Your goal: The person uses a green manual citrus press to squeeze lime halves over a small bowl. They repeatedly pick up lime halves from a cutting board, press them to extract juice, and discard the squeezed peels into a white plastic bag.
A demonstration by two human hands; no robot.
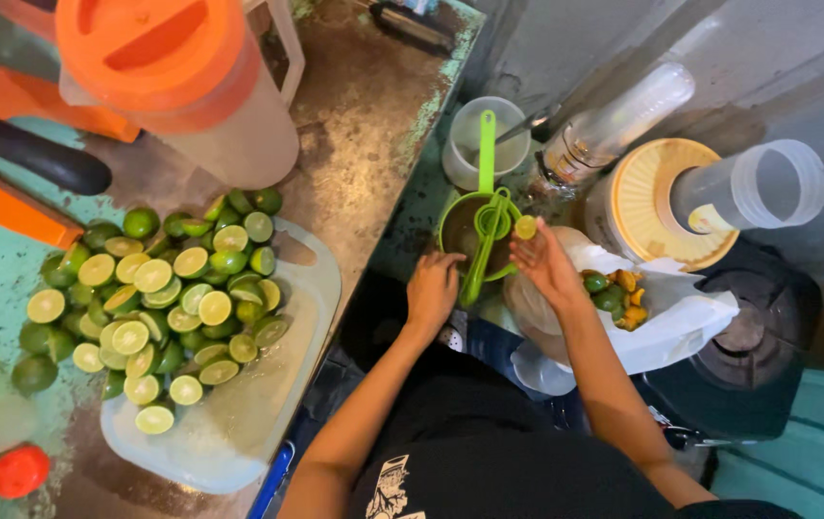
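My right hand (544,261) pinches a halved lime (526,227) just over the green squeezer (489,216), which lies across a green bowl (450,223) of cloudy juice. The bowl sits low, below the counter's edge. My left hand (431,288) grips the squeezer's lower handle at the bowl's near rim. A big heap of halved limes (167,298) covers the far half of a white cutting board (258,413) on the counter to my left.
A jug with an orange lid (176,82) stands at the back of the worn counter, beside an orange press (8,144). To my right are a white bag (681,317) holding squeezed peels, clear plastic tubs (758,187), a bottle (614,125) and a small clear cup (474,144).
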